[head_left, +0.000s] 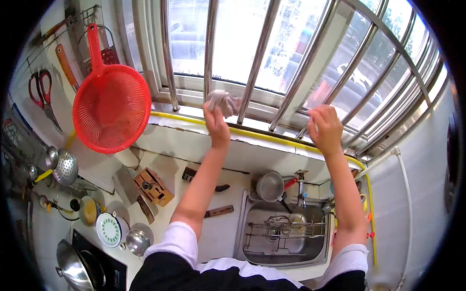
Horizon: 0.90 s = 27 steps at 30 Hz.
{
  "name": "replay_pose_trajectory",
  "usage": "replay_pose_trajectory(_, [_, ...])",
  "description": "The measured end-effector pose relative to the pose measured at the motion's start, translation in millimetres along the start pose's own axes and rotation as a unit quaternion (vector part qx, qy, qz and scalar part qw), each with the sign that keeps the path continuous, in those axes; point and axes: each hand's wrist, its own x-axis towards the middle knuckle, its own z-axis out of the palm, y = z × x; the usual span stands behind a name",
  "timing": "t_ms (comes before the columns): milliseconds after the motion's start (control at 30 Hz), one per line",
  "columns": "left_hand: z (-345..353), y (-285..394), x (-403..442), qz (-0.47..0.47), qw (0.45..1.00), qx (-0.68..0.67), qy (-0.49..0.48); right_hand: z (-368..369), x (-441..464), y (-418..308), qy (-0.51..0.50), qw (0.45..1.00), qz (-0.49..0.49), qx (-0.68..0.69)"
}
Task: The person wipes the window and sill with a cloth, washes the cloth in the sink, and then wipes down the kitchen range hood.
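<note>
Two bare hands, one cloth, at a window grille

Cloth (pixel 224 103): one, pale, bunched; at the foot of the window grille (pixel 257 61), left part. Contact with the bars cannot be told.
Left hand (pixel 217 127): fingers closed on the cloth, arm stretched toward the grille.
Right hand (pixel 325 127): raised before the grille's right part, fingers curled; whether it grips anything cannot be told.
Yellow hose (pixel 264 136): one, along the grille's lower edge.
Red colander (pixel 111 109): one, handle up, left of the grille.
Scissors (pixel 46 101): one pair, farther left of the grille.
Metal sink (pixel 241 225): one, below the grille, toward the right; wire rack (pixel 286 224) inside.
Saucepan (pixel 270 186): one, small, between grille and sink.
</note>
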Motion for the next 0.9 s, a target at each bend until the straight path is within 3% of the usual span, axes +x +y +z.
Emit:
replay_pose_trajectory(100, [-17,36,-6,0.102,0.987,0.103,0.074,10,12,-26,0.039,0.997,-0.029,0.062])
replay_pose_trajectory(233, [-54,29,51,0.105,0.954,0.27,0.082,53,64,-58,0.054,0.971,0.112,0.202])
replay_pose_trajectory(300, [-62,17,84,0.027,0.882,0.471,-0.017,85,86,-64,-0.002,0.942,0.199,0.269])
replay_pose_trajectory(333, [-65,10,97,0.029,0.881,0.471,-0.016,93,98,-68,-0.035,0.933,0.203,0.294])
replay_pose_trajectory(367, [-68,2,109,-0.023,0.818,0.569,-0.078,99,106,-72,-0.112,0.913,0.239,0.311])
replay_pose_trajectory(400, [-67,-2,118,-0.076,0.739,0.655,-0.139,109,107,-78,-0.11,0.93,0.24,0.257])
replay_pose_trajectory(433, [-63,-8,126,-0.077,0.74,0.654,-0.139,117,107,-83,-0.108,0.943,0.241,0.201])
replay_pose_trajectory(500, [-55,-21,136,-0.109,0.672,0.729,-0.072,126,101,-85,-0.082,0.95,0.231,0.193])
replay_pose_trajectory(567, [-55,-24,156,-0.191,0.704,0.682,-0.044,127,99,-84,-0.06,0.957,0.218,0.181])
replay_pose_trajectory(633, [-67,-48,170,-0.142,0.67,0.728,0.001,123,102,-82,-0.091,0.955,0.216,0.181])
replay_pose_trajectory(700, [-84,-68,186,-0.139,0.68,0.72,0.018,129,100,-79,-0.072,0.957,0.207,0.189])
replay_pose_trajectory(733, [-88,-68,190,-0.093,0.653,0.751,0.003,127,100,-79,-0.077,0.956,0.207,0.193])
replay_pose_trajectory(833, [-81,-49,187,-0.129,0.661,0.739,-0.014,126,103,-76,-0.089,0.952,0.203,0.21])
replay_pose_trajectory(900, [-82,-52,183,-0.08,0.643,0.761,-0.023,127,102,-75,-0.097,0.949,0.203,0.222])
